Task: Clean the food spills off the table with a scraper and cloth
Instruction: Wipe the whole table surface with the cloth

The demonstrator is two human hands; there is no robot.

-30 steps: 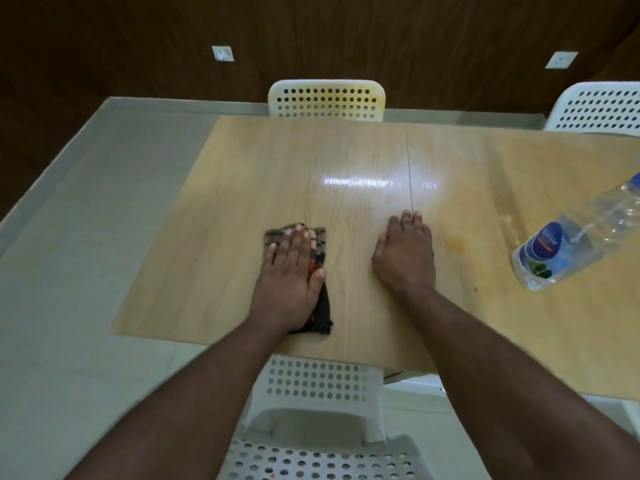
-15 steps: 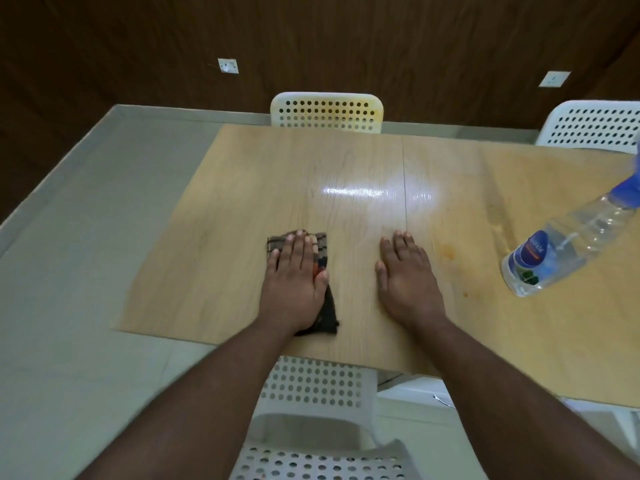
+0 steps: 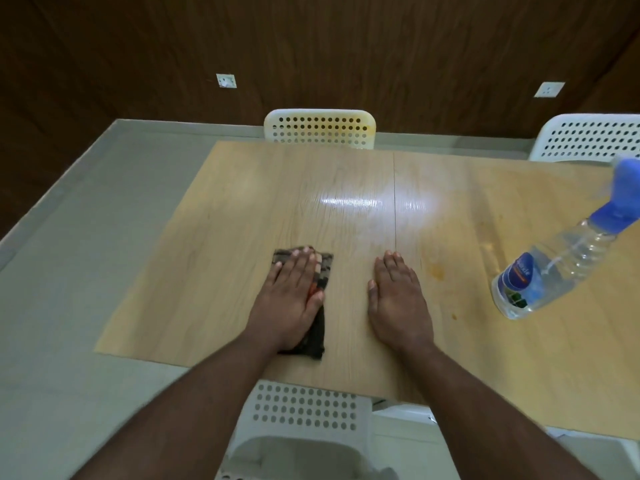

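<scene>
My left hand (image 3: 289,299) lies flat, fingers straight, pressing a dark patterned cloth (image 3: 317,332) onto the light wooden table (image 3: 207,271). My right hand (image 3: 398,299) rests flat on the bare tabletop a short way to the right of the cloth, holding nothing. Orange-yellow food stains (image 3: 437,270) mark the wood just right of my right hand, with a small spot (image 3: 454,317) nearer the front. No scraper is in view.
A clear plastic water bottle (image 3: 540,271) with a blue cap and blue label stands at the right side of the table. White perforated chairs stand at the far edge (image 3: 320,128), the far right (image 3: 588,136) and right below me (image 3: 304,410). Pale floor lies to the left.
Both hands have slid a little toward the near edge of the table, the left one dragging the cloth with it. The view has tilted slightly downward.
</scene>
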